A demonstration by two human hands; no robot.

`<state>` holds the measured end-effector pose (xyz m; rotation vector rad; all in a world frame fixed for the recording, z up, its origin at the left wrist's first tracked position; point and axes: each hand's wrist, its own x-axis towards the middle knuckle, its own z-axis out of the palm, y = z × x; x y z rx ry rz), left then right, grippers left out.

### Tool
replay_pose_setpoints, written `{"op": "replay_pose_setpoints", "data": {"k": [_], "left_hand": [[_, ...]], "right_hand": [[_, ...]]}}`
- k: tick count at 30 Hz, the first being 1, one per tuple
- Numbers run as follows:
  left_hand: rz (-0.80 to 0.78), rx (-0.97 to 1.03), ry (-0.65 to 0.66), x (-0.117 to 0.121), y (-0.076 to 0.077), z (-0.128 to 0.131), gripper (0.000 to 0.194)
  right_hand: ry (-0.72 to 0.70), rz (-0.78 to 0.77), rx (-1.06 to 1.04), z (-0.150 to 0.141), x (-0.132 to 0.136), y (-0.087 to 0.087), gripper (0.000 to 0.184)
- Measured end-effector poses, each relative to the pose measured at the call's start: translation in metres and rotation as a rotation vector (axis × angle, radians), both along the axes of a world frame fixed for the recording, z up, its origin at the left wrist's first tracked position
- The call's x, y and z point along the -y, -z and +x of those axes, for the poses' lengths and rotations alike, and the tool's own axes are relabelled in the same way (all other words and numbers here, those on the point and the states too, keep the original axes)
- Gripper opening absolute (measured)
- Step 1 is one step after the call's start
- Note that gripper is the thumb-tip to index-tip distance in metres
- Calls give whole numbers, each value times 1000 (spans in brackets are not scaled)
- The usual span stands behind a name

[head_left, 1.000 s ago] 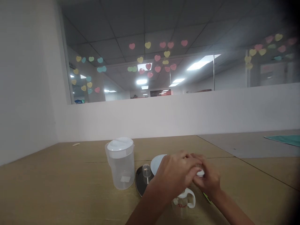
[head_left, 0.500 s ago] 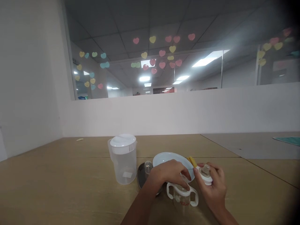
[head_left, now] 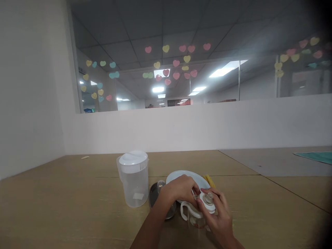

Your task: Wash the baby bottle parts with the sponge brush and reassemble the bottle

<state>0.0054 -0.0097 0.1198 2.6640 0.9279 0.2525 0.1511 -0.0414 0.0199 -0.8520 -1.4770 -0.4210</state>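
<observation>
Bottle nipple (head_left: 208, 198), translucent, white-collared

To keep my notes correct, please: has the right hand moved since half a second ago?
Yes: judged against the pitcher, the right hand has moved left, nearer to it.

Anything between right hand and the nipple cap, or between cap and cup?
Right hand to cap: nothing visible, the hand grips it. Cap to cup: left hand is just left of the cap, by the cup's rim; can't tell whether it blocks the opening.
</observation>
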Motion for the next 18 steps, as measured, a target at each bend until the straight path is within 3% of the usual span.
{"op": "replay_pose_setpoints", "data": {"k": [6,12,18], "left_hand": [[-173,82,30,-4,1,-7,44],[-290,118,59,-13,5,-11,65],[-134,-70,52,-9,1,-9,61]], "right_hand": [[7,-63,-17,0,-3,6,25],[-39,-137,49,-2,-4,10,28],[-36,-113,140,-3,-5,10,36]]}}
